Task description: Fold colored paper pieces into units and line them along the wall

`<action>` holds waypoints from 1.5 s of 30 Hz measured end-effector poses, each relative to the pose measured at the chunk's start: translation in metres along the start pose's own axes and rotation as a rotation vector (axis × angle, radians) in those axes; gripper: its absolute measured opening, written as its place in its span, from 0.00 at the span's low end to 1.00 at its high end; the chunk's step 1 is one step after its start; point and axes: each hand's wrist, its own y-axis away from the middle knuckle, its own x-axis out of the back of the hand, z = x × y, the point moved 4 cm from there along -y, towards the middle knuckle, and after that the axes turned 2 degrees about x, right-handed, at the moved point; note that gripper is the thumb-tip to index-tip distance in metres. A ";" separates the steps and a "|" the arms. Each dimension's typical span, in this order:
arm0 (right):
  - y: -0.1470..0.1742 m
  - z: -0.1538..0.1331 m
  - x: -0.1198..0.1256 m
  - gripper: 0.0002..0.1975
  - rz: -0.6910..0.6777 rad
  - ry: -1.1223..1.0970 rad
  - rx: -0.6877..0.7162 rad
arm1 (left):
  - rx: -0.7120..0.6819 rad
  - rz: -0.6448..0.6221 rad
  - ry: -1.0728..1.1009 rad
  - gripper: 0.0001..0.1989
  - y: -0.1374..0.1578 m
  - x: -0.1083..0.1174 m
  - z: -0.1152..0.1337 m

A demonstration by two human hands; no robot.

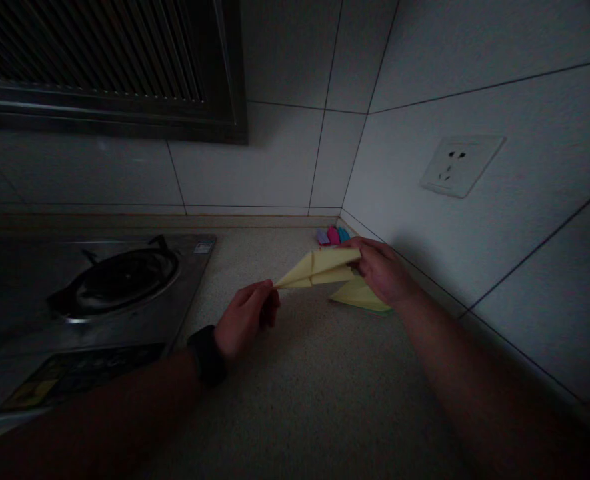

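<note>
A piece of folded pale yellow paper [312, 269], long with a pointed left end, is held above the counter between both hands. My left hand [249, 313], with a dark watch [207, 355] on its wrist, pinches the pointed tip. At the other end my right hand [379, 270] grips the wider part, its fingers partly hidden behind the paper. Beneath the right hand, on the counter, lies more yellow-green paper [359, 297] with a green edge, partly covered by the hand.
Small purple, pink and blue items [333, 235] sit in the counter's back corner. A gas stove [119, 277] is to the left, under a range hood [109, 67]. The speckled counter [285, 400] meets a tiled wall at right with a power socket [461, 165].
</note>
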 end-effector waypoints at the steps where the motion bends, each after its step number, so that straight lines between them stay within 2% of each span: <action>1: 0.001 -0.005 0.000 0.14 -0.021 0.020 -0.006 | -0.004 -0.021 -0.007 0.23 0.001 -0.001 0.000; 6: 0.006 -0.031 0.006 0.15 -0.034 0.370 0.041 | -0.027 -0.122 -0.042 0.22 0.003 -0.007 -0.001; 10: 0.008 -0.046 0.014 0.14 -0.044 0.525 0.126 | -0.019 -0.137 -0.076 0.21 0.004 -0.008 0.000; 13: 0.011 -0.061 0.026 0.14 0.002 0.616 0.254 | -0.019 -0.147 -0.102 0.20 0.004 -0.009 0.000; 15: 0.014 -0.069 0.037 0.16 0.051 0.721 0.284 | -0.021 -0.150 -0.110 0.20 0.004 -0.009 -0.001; 18: 0.018 -0.073 0.052 0.15 0.044 0.918 0.180 | -0.033 -0.170 -0.110 0.21 0.002 -0.010 -0.004; 24: 0.018 -0.068 0.064 0.10 -0.027 0.980 0.074 | -0.046 -0.220 -0.174 0.23 0.001 -0.011 -0.006; 29: 0.014 -0.052 0.072 0.16 -0.122 1.214 -0.069 | -0.059 -0.244 -0.215 0.24 0.004 -0.012 -0.005; 32: 0.016 -0.043 0.080 0.15 -0.223 1.332 -0.183 | -0.057 -0.252 -0.231 0.24 0.004 -0.013 -0.005; 37: 0.020 -0.034 0.084 0.12 -0.333 1.378 -0.243 | -0.073 -0.256 -0.251 0.24 0.005 -0.014 -0.002; 42: 0.019 -0.021 0.085 0.11 -0.345 1.422 -0.307 | -0.059 -0.262 -0.273 0.24 0.006 -0.014 0.000; 45: 0.019 -0.015 0.085 0.13 -0.369 1.462 -0.341 | -0.065 -0.264 -0.278 0.24 0.007 -0.015 0.002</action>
